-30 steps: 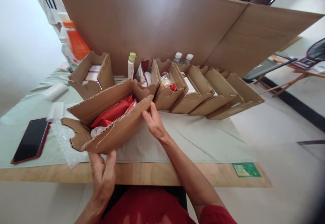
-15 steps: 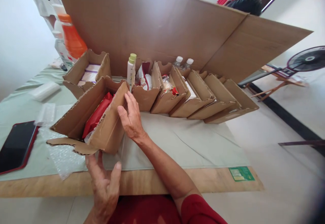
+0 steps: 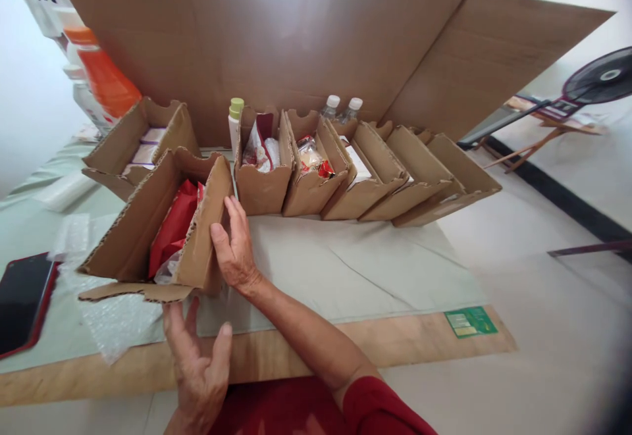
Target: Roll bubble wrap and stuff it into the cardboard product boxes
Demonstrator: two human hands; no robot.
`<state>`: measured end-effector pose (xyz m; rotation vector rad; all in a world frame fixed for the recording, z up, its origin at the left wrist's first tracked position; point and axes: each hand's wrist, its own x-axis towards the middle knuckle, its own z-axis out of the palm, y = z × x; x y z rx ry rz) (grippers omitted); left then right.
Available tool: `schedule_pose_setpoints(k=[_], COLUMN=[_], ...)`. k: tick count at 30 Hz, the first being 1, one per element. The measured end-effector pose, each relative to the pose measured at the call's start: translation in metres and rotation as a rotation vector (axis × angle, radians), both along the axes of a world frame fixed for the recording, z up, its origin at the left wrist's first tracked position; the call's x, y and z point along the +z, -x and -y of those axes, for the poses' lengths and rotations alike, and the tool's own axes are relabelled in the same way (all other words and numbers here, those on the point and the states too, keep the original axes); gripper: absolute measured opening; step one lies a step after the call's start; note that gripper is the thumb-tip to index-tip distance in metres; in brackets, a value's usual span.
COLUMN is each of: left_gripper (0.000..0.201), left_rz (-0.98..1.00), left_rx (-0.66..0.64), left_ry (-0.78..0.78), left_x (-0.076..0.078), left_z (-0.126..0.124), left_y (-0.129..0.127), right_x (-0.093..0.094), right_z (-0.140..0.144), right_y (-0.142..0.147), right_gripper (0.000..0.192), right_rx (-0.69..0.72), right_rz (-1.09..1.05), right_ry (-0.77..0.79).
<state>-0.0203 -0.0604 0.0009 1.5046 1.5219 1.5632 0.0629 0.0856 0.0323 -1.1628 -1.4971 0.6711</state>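
Observation:
An open cardboard box (image 3: 141,224) with a red packet (image 3: 174,224) inside stands on the pale green cloth (image 3: 345,270) near the table's front edge. My right hand (image 3: 234,247) lies flat against the box's right side wall, fingers spread. My left hand (image 3: 197,362) hovers open just below the box's loose front flap (image 3: 133,291), holding nothing. A row of similar open boxes (image 3: 355,175) stands behind, against a tall cardboard sheet (image 3: 296,40).
A dark phone in a red case (image 3: 22,300) and bubble wrap (image 3: 111,320) lie at the left. Another open box (image 3: 133,149), an orange bottle (image 3: 101,79) and a green-capped bottle (image 3: 234,122) stand further back. A fan (image 3: 600,79) is at the right.
The box has been turned from lying slantwise to pointing away from me. My right hand slid from its far end onto its right wall. My left hand came off the box's near end.

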Motion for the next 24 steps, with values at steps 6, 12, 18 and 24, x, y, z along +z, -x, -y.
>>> schedule_pose_setpoints(k=[6,12,18,24], left_gripper=[0.092,0.09,0.087,0.06], left_rz=[-0.029,-0.008,-0.01,-0.1], left_rx=[-0.043,-0.093,-0.187,-0.144], left_ry=[0.039,0.088,0.157,0.212], left_x=[-0.006,0.007,0.005,-0.006], left_z=[-0.026,-0.099,-0.162,-0.122], left_y=[-0.016,-0.039,-0.029,0.012], right_x=[-0.035,-0.069,-0.072,-0.046], right_z=[-0.002,-0.01,-0.013,-0.009], right_y=[-0.011,-0.024,-0.031,-0.027], right_gripper=[0.062,0.053,0.045,0.031], right_rx=[0.031,-0.078,-0.077,-0.011], right_rz=[-0.105,-0.167,-0.241,-0.155], right_ry=[-0.001,0.134,0.182,0.147])
